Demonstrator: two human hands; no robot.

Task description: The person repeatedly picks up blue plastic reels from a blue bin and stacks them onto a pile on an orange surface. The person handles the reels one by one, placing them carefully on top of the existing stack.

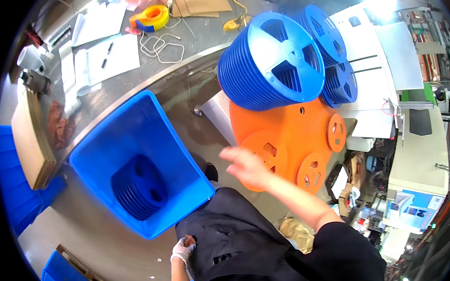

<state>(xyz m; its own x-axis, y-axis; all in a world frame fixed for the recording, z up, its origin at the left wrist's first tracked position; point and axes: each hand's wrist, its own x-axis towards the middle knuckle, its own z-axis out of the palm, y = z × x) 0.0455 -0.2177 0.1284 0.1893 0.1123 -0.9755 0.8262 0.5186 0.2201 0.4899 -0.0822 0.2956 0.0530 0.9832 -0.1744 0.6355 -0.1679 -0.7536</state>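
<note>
My right hand (244, 166) is bare, its fingers stretched out and apart, holding nothing. It hovers over the near left edge of a round orange table (280, 124) with orange slotted discs on it. On the far part of this table lies a tall stack of blue reels (289, 59), tilted so that its top reel faces up and right. At my left thigh, my left hand (180, 250) wears a white glove and is closed around a small crumpled reddish-brown piece (189, 240). A deep blue bin (177, 159) stands before me, with a stack of blue reels (138, 188) inside.
Two more blue reel stacks stand behind the big one. A grey workbench (198, 34) at the back carries papers, a yellow tape roll (154, 16), cardboard and a white cord. Blue crates (68, 276) are on the left. A brown paper bag (296, 234) lies at my right.
</note>
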